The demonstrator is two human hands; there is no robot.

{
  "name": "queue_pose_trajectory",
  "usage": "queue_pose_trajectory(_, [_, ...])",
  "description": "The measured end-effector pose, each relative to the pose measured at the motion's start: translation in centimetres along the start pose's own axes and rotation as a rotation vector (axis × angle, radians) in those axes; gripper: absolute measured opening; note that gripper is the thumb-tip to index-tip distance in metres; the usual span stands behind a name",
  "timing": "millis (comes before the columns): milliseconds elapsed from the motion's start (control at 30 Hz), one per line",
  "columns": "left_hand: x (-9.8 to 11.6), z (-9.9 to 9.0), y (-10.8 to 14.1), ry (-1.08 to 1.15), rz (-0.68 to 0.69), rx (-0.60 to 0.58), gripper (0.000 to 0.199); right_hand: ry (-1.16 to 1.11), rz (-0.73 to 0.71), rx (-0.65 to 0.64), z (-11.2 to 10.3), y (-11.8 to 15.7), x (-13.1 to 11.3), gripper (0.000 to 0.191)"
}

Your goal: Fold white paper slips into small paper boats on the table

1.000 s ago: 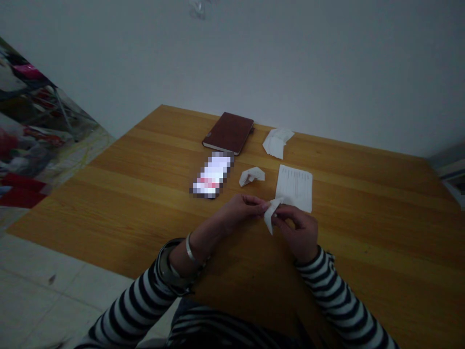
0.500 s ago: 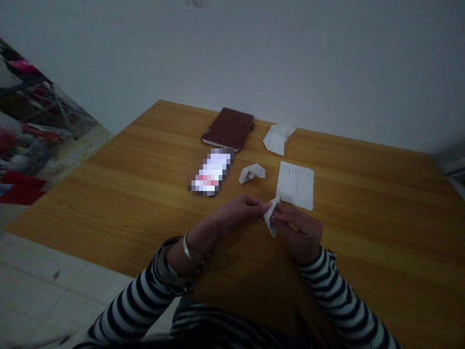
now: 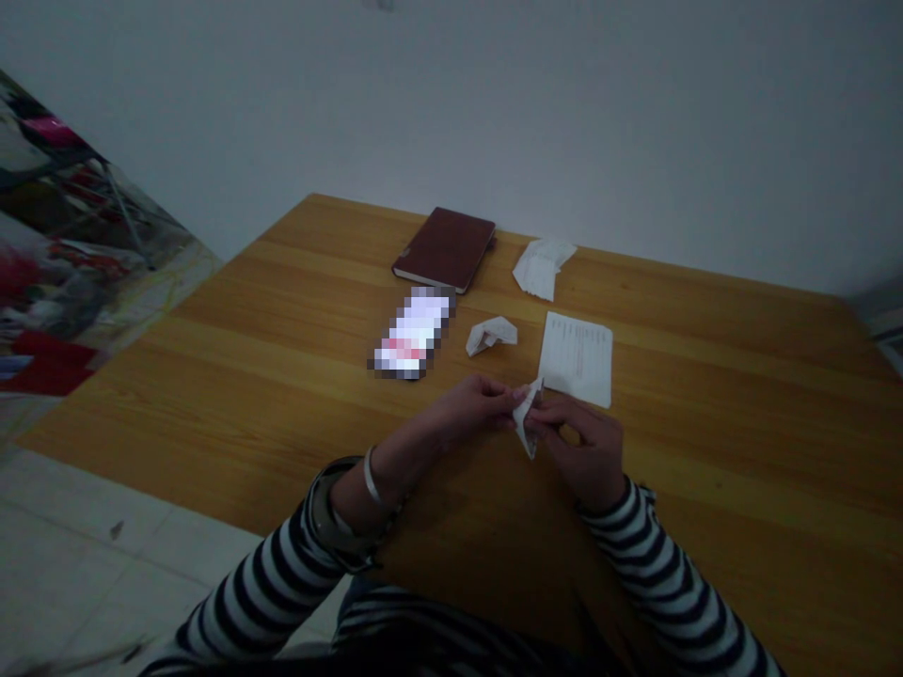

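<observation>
Between my two hands is a small piece of folded white paper [image 3: 526, 419], held up over the near part of the table. My left hand [image 3: 481, 402] pinches its left side with thumb and fingers. On the other side, my right hand [image 3: 582, 446] grips the paper with its fingertips, the fingers curled. A second folded paper piece [image 3: 492, 334] lies just beyond my left hand. Past my right hand lies a flat printed sheet [image 3: 577, 359]. The exact folds between my fingers are partly hidden.
On the wooden table [image 3: 282, 310], a lit phone [image 3: 415, 331], its screen pixelated, lies left of the folded piece. Behind it are a dark red notebook [image 3: 446, 248] and, near the wall, a fan of white papers [image 3: 543, 267]. Cluttered items stand at far left.
The held paper looks narrower now, turned slightly or pressed closer together between my fingers. Both hands stay almost in place. The view has shifted very slightly.
</observation>
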State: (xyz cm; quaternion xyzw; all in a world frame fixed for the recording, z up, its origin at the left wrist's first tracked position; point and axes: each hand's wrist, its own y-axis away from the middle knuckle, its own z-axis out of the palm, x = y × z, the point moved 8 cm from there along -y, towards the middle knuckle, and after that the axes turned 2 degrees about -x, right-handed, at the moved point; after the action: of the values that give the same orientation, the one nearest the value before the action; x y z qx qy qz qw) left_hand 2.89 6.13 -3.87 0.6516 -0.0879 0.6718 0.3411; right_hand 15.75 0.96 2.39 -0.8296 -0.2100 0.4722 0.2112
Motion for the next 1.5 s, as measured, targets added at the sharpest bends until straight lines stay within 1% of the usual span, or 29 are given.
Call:
queue_pose_trajectory(100, [-0.2, 0.3, -0.1, 0.004, -0.013, -0.052, 0.049, 0.043, -0.044, -0.006, 0.0, 0.0, -0.7, 0.009])
queue_pose_trajectory(200, [-0.2, 0.3, 0.0, -0.02, -0.015, -0.077, 0.049, 0.061, -0.09, -0.012, -0.1, 0.0, -1.3, 0.01])
queue_pose_trajectory(367, [-0.1, 0.8, 0.2, -0.044, -0.032, -0.135, 0.049, 0.055, -0.135, -0.098, 0.0, -0.2, -1.9, 0.015])
queue_pose_trajectory(533, [-0.1, 1.1, 0.2, -0.012, -0.053, -0.149, 0.046, 0.053, -0.168, -0.095, -0.3, -0.3, -2.7, 0.023])
queue_pose_trajectory(633, [0.0, 1.2, 0.1, 0.02, -0.06, -0.154, 0.045, 0.044, -0.156, -0.095, -0.2, -0.4, -2.8, 0.022])
queue_pose_trajectory(733, [0.4, 1.5, 0.0, 0.034, -0.027, -0.183, 0.047, 0.042, -0.134, -0.087, -0.2, -0.4, -2.7, 0.019])
queue_pose_trajectory(833, [1.0, 1.7, 0.1, -0.034, 0.022, -0.21, 0.052, 0.007, -0.107, -0.054, -0.4, -0.4, -2.4, 0.018])
queue_pose_trajectory(867, [1.3, 1.5, 0.1, -0.077, 0.035, -0.18, 0.053, -0.023, -0.081, -0.036, -0.6, -0.4, -2.2, 0.018])
queue_pose_trajectory(900, [1.7, 0.9, 0.0, -0.13, 0.06, -0.114, 0.052, -0.07, -0.038, -0.01, -0.7, -0.4, -1.7, 0.018])
queue_pose_trajectory(933, [2.3, -0.1, 0.1, -0.193, 0.103, -0.01, 0.05, -0.134, 0.024, 0.021, -0.9, -0.3, -1.1, 0.017])
queue_pose_trajectory(967, [3.2, -1.4, 0.3, -0.264, 0.169, 0.135, 0.046, -0.211, 0.102, 0.061, -1.1, -0.2, -0.2, 0.016])
queue_pose_trajectory(1067, [7.2, -5.1, 1.9, -0.546, 0.452, 0.592, 0.026, -0.482, 0.361, 0.204, -1.4, 0.4, 2.9, 0.012])
queue_pose_trajectory(1100, [8.2, -5.9, 2.2, -0.656, 0.505, 0.682, 0.023, -0.565, 0.429, 0.243, -1.4, 0.7, 3.9, 0.011])
queue_pose_trajectory(1133, [8.9, -6.2, 1.9, -0.767, 0.54, 0.71, 0.027, -0.646, 0.48, 0.277, -1.4, 0.9, 4.7, 0.011])
queue_pose_trajectory(1167, [9.5, -6.4, 1.3, -0.872, 0.553, 0.692, 0.038, -0.732, 0.516, 0.298, -1.3, 1.0, 5.3, 0.011])
queue_pose_trajectory(1200, [9.6, -6.5, 0.1, -0.953, 0.533, 0.628, 0.051, -0.818, 0.542, 0.302, -1.0, 1.1, 5.8, 0.011])
queue_pose_trajectory(1267, [8.9, -6.5, -2.6, -1.027, 0.434, 0.428, 0.063, -0.961, 0.567, 0.297, -0.7, 1.1, 6.4, 0.011])
queue_pose_trajectory(1300, [8.4, -6.5, -3.8, -1.02, 0.384, 0.338, 0.063, -1.01, 0.575, 0.291, -0.5, 1.1, 6.5, 0.013])
queue_pose_trajectory(1333, [7.9, -6.3, -4.8, -1.005, 0.344, 0.273, 0.057, -1.063, 0.59, 0.296, -0.4, 1.2, 6.7, 0.016])
queue_pose_trajectory(1400, [7.3, -6.0, -6.0, -0.999, 0.306, 0.228, 0.035, -1.188, 0.653, 0.335, -0.1, 1.4, 7.0, 0.024])
queue_pose_trajectory(1433, [7.1, -5.7, -6.2, -0.991, 0.295, 0.227, 0.028, -1.264, 0.696, 0.367, 0.1, 1.6, 7.2, 0.027])
queue_pose_trajectory(1500, [6.8, -5.1, -5.9, -0.967, 0.286, 0.272, 0.025, -1.378, 0.761, 0.431, 0.4, 1.7, 7.4, 0.033])
